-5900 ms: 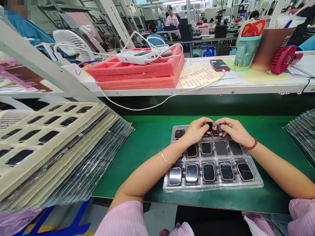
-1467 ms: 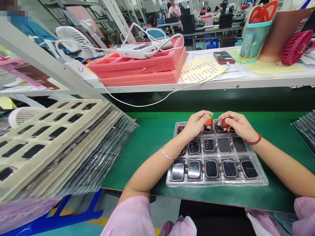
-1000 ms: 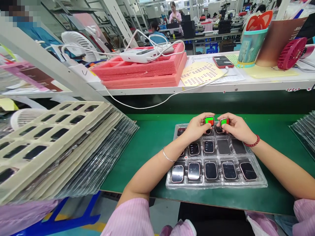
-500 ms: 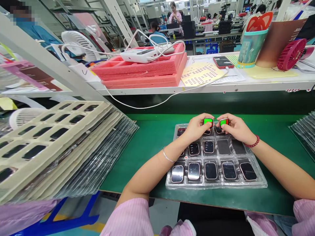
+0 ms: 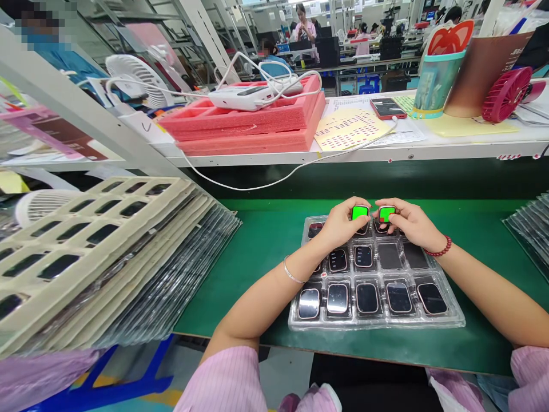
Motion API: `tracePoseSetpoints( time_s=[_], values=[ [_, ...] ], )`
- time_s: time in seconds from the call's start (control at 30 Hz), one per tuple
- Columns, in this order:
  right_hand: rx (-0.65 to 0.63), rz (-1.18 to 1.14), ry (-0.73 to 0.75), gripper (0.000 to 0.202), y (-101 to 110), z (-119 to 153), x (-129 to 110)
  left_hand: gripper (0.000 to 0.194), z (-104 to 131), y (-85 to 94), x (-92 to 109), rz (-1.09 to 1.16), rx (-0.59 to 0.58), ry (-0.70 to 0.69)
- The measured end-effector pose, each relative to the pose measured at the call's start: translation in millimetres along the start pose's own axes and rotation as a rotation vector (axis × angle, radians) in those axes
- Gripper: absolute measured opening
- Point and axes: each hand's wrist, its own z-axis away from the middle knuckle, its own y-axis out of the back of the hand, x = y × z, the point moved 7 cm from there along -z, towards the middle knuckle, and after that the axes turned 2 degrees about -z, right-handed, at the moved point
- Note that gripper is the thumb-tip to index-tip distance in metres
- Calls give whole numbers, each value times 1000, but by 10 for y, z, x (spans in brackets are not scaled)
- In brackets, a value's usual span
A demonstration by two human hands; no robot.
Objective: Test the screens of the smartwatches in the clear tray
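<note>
My left hand [image 5: 346, 220] grips a watch with a lit green screen [image 5: 359, 212] above the back row of a clear plastic tray [image 5: 347, 326]. Just to its right, my right hand [image 5: 405, 217] holds a second watch [image 5: 386, 214], whose screen is green with a small red patch. Both hands are closed on the watches' edges. Dark-screened watches [image 5: 368, 298] lie in many of the tray's pockets. Two pockets at the right of the middle row, one of them here [image 5: 390, 256], show no watch.
Stacked trays with a cream top tray [image 5: 64, 240] stand at the left, more clear trays [image 5: 532, 229] at the right edge. Behind, a white shelf [image 5: 364, 150] bears pink foam [image 5: 240, 134], a phone [image 5: 388, 108], a cup [image 5: 438, 83] and a red fan [image 5: 506, 94]. People are farther back.
The right-hand watch has turned so its screen faces me more fully, and its red area looks smaller. On the left-hand watch, the red area is gone and the screen shows green.
</note>
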Motion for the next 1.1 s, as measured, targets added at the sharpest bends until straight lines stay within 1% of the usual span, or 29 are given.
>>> tracePoseSetpoints(
  time_s=[0.3, 0.5, 0.67, 0.87, 1.03, 1.1],
  values=[
    [-6, 8, 42, 46, -7, 0, 20, 40, -7, -20, -21, 15, -14, 0],
    [16, 42, 40, 36, -12, 16, -28, 49, 4, -49, 4, 38, -56, 41],
    [11, 48, 72, 31, -24, 25, -75, 49, 4, -59, 0, 78, -61, 43],
    [11, 28, 47, 41, -11, 11, 8, 49, 2, -49, -9, 70, -48, 51],
    [5, 45, 61, 44, -11, 8, 10, 48, 0, -48, -13, 71, -44, 69],
    [4, 52, 61, 41, -10, 9, 1, 45, -2, -51, -9, 75, -43, 63]
  ],
)
